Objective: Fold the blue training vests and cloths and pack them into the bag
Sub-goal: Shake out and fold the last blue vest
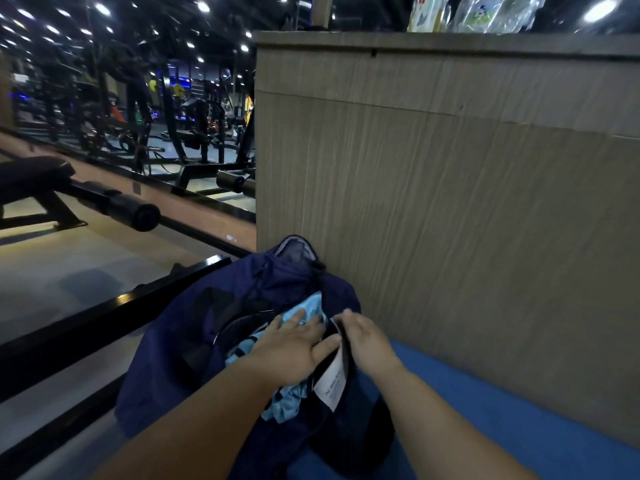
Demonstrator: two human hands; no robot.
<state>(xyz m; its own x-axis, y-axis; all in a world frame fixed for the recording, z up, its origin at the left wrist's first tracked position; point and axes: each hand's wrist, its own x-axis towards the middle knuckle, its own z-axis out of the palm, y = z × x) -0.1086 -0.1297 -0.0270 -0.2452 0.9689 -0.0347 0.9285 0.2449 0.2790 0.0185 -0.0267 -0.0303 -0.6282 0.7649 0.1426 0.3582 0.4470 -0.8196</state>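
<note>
A dark navy bag (180,358) lies open on a blue padded bench, its mouth facing me. Light blue cloth (313,304) is bunched inside the opening, and more of it shows lower down. My left hand (294,348) lies flat on the cloth with straight fingers, pressing it into the bag. My right hand (367,341) grips the right edge of the bag's opening, where a white label (334,382) hangs. The cloth beneath my left hand is hidden.
The blue bench (502,410) runs to the right against a tall wooden counter wall (450,202). A black metal rail (104,310) borders the bag's left side. Gym machines and a padded roller (128,206) stand beyond on the left.
</note>
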